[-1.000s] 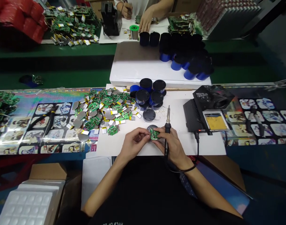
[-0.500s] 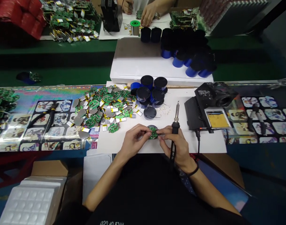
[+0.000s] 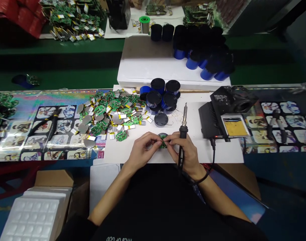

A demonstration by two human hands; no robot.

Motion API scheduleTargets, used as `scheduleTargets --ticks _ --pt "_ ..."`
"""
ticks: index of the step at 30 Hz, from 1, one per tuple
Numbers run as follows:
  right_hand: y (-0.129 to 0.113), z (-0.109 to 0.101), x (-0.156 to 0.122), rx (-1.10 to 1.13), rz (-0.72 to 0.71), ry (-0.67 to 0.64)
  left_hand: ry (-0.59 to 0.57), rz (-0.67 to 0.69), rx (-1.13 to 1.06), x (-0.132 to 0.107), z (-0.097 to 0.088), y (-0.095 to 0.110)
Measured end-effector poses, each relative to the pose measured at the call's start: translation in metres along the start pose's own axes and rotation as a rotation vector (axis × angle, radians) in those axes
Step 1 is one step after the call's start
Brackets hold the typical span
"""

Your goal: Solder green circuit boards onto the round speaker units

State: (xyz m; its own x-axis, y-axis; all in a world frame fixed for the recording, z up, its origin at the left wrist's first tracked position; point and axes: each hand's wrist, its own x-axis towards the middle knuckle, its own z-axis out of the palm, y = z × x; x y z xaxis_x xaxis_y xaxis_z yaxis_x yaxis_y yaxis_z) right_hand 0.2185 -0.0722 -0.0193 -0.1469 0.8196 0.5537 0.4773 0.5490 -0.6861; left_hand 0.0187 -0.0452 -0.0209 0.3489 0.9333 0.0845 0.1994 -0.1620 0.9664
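Though board [image 3: 163, 145] barely shows, left hand [image 3: 142, 150] pinches it — right hand [image 3: 190, 153] clasps soldering iron [image 3: 183, 131].

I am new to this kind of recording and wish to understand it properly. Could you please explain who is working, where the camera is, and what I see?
There is no machine arm here: a person works with two bare hands. The single camera is worn on the head and looks forward and down.

The right hand holds a soldering iron, its metal tip pointing away from the person. The fingertips of the left hand and right hand come together at a small green circuit board; exactly what they pinch is too small to tell.

On the white work surface lies a heap of circuit boards. Near it stand round blue-and-black cases, and toward the right is a black stand with a yellow pad.
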Motion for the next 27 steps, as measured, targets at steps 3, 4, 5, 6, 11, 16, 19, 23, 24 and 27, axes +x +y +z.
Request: scheduleTargets --ticks 3,4,5,6,11,16,19,23,24,27 --pt "0.000 0.000 0.000 -0.001 -0.014 0.017 -0.025 0.016 0.018 -0.001 0.000 -0.002" --pt "0.000 0.000 0.000 0.002 -0.013 0.021 -0.025 0.024 0.031 -0.001 0.000 -0.002" --pt "0.000 0.000 0.000 0.005 -0.013 0.024 -0.020 0.042 0.050 -0.002 0.000 -0.003" --pt "-0.001 0.000 0.000 0.007 -0.013 0.024 -0.009 0.074 0.076 -0.002 0.001 -0.003" --pt "-0.001 -0.001 -0.001 -0.016 -0.027 0.030 0.105 0.388 0.251 0.000 0.004 -0.004" --pt "0.000 -0.002 -0.002 -0.032 -0.027 0.003 0.099 0.504 0.326 0.003 0.001 -0.005" --pt "0.000 -0.002 -0.001 -0.040 -0.036 -0.009 0.069 0.443 0.250 0.002 0.000 -0.001" --pt "-0.005 -0.007 -0.002 -0.012 -0.041 -0.045 0.052 0.292 0.160 -0.002 -0.001 0.004" --pt "-0.007 -0.011 -0.003 0.014 -0.022 -0.060 0.056 0.279 0.166 -0.003 -0.001 0.004" --pt "-0.016 -0.031 -0.007 0.159 0.108 -0.049 0.049 0.323 0.245 -0.004 -0.003 0.001"
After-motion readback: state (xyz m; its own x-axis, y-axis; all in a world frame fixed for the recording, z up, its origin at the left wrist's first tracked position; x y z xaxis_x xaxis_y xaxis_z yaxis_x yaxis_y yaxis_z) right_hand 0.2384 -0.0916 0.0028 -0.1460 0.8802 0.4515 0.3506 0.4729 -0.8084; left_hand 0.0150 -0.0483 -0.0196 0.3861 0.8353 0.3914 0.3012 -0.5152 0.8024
